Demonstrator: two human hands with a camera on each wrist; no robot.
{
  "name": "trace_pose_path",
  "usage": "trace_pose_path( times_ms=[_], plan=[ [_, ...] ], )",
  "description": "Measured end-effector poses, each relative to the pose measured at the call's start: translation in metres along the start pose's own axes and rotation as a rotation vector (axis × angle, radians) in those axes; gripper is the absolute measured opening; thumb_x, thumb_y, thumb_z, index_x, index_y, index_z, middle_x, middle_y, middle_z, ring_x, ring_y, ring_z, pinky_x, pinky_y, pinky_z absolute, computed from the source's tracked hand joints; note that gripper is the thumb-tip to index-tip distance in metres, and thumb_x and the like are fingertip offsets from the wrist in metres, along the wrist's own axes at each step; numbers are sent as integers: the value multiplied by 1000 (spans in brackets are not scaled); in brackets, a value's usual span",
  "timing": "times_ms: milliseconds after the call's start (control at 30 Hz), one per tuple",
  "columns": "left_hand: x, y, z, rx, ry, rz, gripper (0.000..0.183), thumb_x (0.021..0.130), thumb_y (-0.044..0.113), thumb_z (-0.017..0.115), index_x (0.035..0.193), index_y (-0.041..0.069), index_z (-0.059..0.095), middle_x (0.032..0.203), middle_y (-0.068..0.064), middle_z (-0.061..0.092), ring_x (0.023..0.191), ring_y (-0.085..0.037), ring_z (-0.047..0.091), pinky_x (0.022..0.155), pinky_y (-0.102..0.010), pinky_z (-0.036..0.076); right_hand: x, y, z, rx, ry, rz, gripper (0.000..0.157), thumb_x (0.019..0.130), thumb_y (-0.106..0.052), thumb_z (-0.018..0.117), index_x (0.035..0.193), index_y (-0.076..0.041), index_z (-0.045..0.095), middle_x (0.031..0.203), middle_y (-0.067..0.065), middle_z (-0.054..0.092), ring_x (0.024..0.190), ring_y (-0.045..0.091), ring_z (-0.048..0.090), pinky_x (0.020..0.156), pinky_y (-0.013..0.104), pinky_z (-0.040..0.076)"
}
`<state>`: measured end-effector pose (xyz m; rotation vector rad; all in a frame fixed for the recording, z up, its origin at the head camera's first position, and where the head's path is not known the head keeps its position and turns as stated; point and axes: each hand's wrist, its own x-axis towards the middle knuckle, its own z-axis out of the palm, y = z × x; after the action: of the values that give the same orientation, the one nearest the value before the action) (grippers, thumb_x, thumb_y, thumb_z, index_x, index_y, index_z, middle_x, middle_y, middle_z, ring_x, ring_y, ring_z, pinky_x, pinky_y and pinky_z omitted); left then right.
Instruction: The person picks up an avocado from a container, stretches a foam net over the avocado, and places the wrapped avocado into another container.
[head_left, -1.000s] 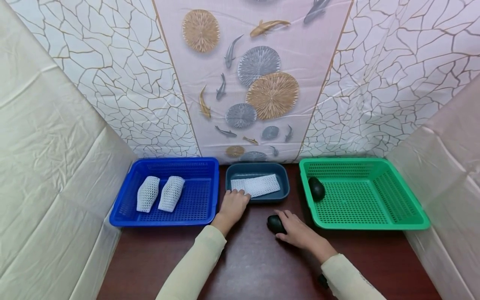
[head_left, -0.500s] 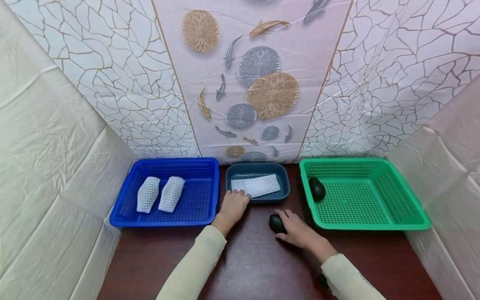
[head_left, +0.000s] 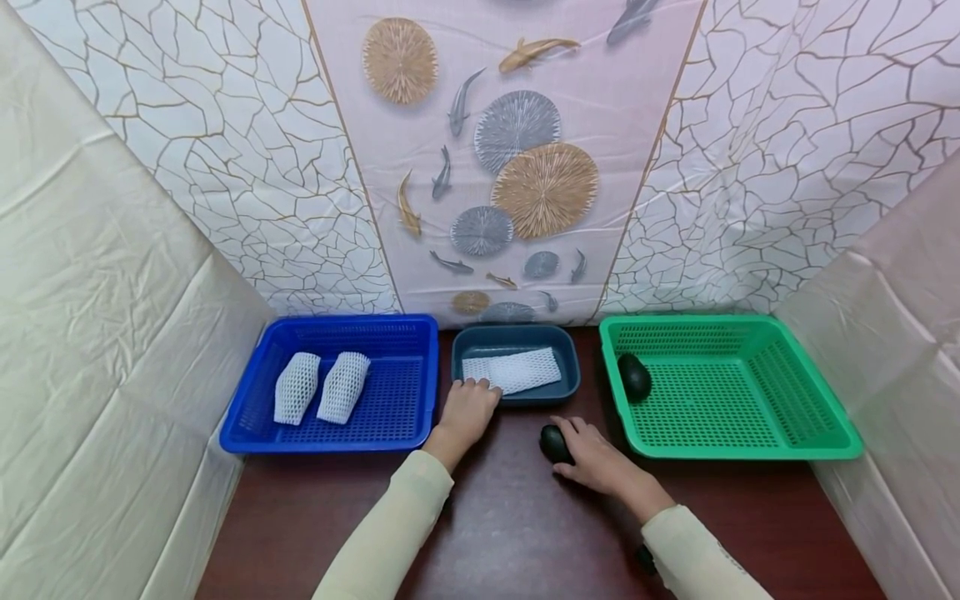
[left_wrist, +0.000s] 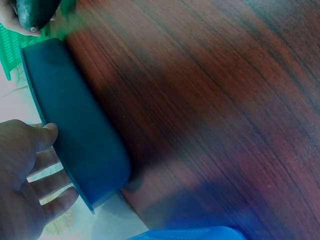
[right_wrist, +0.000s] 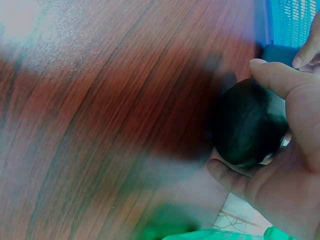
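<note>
My right hand [head_left: 600,462] holds a dark avocado [head_left: 554,445] over the brown table, thumb on one side and fingers on the other. Its smooth, nearly black skin fills the grasp in the right wrist view. My left hand [head_left: 468,412] grips the near rim of a small dark teal tray [head_left: 567,392]; in the left wrist view the thumb lies at the rim and the fingers reach over it. White foam net sleeves [head_left: 517,370] lie flat inside this tray. Another dark avocado [head_left: 634,377] rests against the left wall of the green basket [head_left: 750,452].
A blue basket [head_left: 330,445] on the left holds two bulging white foam net sleeves [head_left: 296,388] side by side. The teal tray stands between the two baskets. Patterned cloth walls [head_left: 480,250] rise behind, with plain cloth at both sides.
My right hand and the avocado have shifted very slightly right and away from me. My left hand stays at the tray rim.
</note>
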<state>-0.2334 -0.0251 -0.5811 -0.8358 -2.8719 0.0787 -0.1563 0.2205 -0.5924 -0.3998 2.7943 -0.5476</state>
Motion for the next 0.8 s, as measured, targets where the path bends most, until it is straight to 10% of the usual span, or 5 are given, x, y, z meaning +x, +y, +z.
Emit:
trace_pose_path(
  times_ms=[567, 800],
  plan=[
    [0, 1, -2, 8, -1, -4, 19, 100, 12, 64, 111, 19, 77, 104, -6, 74, 97, -25, 68, 81, -44, 56, -3, -11, -13, -68, 30, -5, 85, 90, -37, 80, 158, -10, 35, 151, 21, 45, 137, 41, 47, 109, 56, 46],
    [5, 0, -17, -40, 2, -28, 17, 95, 22, 68, 105, 11, 76, 102, -9, 71, 98, -28, 66, 80, -45, 55, -8, -21, -35, -129, 154, -136, 82, 91, -38, 79, 155, -5, 40, 148, 21, 49, 133, 41, 52, 106, 54, 49]
  ],
)
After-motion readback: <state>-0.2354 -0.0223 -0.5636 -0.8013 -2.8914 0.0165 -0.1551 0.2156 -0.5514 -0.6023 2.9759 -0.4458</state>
